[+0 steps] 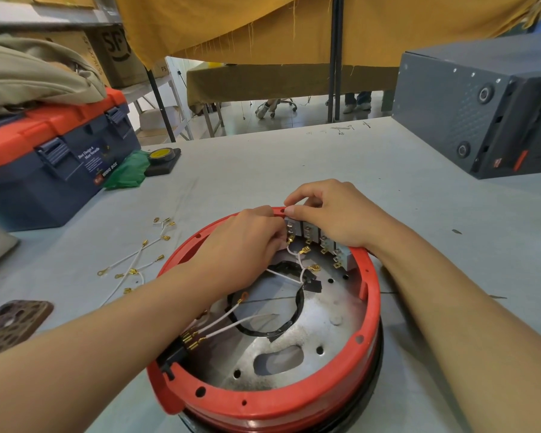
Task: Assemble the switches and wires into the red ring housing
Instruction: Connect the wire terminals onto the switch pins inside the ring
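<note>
Head view: both hands' fingers [289,210] pinch switches [310,229].

The red ring housing [264,392] sits on the near middle of the grey bench [294,157]. A row of grey switches [322,240] stands inside its far rim, with white wires with brass terminals [231,323] lying in the ring. The left hand [244,245] reaches in at the row's left end; the right hand [328,210] rests on top of the row. Loose white wires [135,260] lie on the bench left of the ring. A blue-and-orange plastic toolbox [50,157] stands far left, a dark grey metal box [481,104] far right.
</note>
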A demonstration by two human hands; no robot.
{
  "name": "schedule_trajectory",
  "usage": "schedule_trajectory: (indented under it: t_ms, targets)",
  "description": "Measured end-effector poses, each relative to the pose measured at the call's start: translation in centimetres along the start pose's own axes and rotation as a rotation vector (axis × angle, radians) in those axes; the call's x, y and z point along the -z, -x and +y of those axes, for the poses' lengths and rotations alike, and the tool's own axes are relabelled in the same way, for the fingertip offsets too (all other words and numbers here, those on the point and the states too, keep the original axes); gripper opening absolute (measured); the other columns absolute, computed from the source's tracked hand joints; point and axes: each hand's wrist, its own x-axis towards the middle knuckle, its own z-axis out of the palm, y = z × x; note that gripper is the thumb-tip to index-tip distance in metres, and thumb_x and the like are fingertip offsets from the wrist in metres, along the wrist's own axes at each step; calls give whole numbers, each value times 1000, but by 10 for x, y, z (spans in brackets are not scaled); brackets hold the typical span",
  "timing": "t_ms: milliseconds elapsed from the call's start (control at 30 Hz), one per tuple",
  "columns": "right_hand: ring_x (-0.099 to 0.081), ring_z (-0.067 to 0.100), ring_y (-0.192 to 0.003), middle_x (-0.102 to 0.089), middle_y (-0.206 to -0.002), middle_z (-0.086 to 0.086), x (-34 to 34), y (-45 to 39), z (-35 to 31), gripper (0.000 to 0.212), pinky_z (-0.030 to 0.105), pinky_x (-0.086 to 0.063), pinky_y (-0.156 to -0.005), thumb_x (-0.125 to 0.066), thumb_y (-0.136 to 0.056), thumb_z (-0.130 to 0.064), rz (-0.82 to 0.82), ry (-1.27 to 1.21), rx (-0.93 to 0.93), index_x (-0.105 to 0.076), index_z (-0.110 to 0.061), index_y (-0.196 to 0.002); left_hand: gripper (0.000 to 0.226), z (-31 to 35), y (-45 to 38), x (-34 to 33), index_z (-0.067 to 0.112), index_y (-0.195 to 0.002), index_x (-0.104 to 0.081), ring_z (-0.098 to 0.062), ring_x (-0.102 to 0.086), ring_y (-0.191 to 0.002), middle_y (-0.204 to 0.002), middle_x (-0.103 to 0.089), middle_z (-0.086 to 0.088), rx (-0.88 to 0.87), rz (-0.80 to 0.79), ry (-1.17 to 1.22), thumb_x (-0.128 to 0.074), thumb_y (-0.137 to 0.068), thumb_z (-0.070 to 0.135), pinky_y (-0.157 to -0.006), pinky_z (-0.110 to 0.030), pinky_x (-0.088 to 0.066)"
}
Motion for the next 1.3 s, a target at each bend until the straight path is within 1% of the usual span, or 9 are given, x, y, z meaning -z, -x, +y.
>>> schedule_trajectory:
  t_ms: [133,467,567,700,833,967,1067,1167,1300]
  targets:
    - [-54,9,-71,-67,-81,-3,1,-1,1,18,24,-38,-64,-62,-86,-40,0,6,-4,-69,-30,-99,14,2,-1,0,12,-87,-61,-21,-54,-83,-96,-56,-2,14,0,-26,-50,-92,17,-76,-42,-45]
    - [-53,8,-69,-64,-76,-4,1,-1,2,21,24,-38,-63,-63,-86,-40,-3,3,-6,-69,-28,-102,15,3,-3,-1,12,-90,-63,-23,-55,-85,-96,-56,-3,39,-2,-45,-50,-92,19,-76,-44,-45]
    - [-56,11,-75,-66,-79,-4,1,-2,2,21,23,-39,-64,-63,-86,-41,1,15,-11,-68,-28,-101,14,2,-3,-2,13,-90,-63,-23,-55,-85,-95,-57,-2,43,11,-42,-51,-92,20,-75,-44,-46]
    - [-57,10,-74,-66,-79,-7,-1,-1,1,19,18,-38,-59,-63,-86,-41,19,45,-15,-66,-28,-100,9,0,-5,0,15,-87,-65,-19,-54,-83,-89,-58,1,50,20,-5,-57,-88,18,-75,-41,-46]
    - [-57,5,-69,-67,-79,-5,-2,1,-1,18,5,-37,-51,-65,-85,-38,53,26,-7,-67,-23,-95,6,-2,-4,5,17,-85,-66,-13,-50,-76,-80,-56,5,68,59,63,-62,-82,14,-73,-32,-44]
    - [-58,11,-72,-67,-82,-1,-3,2,-3,20,10,-36,-52,-64,-85,-39,78,60,-19,-70,-19,-89,14,2,-1,13,19,-86,-67,-5,-49,-63,-71,-55,10,17,24,103,-60,-80,9,-62,-19,-38]
    - [-57,15,-75,-65,-83,1,-6,4,-4,23,22,-41,-60,-64,-86,-38,136,80,-42,-71,-17,-90,14,6,1,18,23,-91,-71,-1,-51,-63,-71,-59,11,-2,-47,133,-62,-83,14,-59,-7,-35]
    - [-58,18,-76,-66,-84,3,-8,6,-7,22,27,-42,-64,-64,-86,-38,168,75,-69,-71,-18,-90,16,11,-1,20,25,-98,-71,-5,-55,-74,-83,-64,9,12,-128,124,-61,-86,20,-63,-11,-38]
    - [-56,16,-75,-65,-82,1,-7,6,-8,21,25,-40,-65,-65,-85,-36,170,42,-88,-71,-17,-91,14,13,-1,20,20,-95,-63,-7,-56,-74,-80,-62,9,33,-197,199,-67,-82,22,-70,-20,-44]
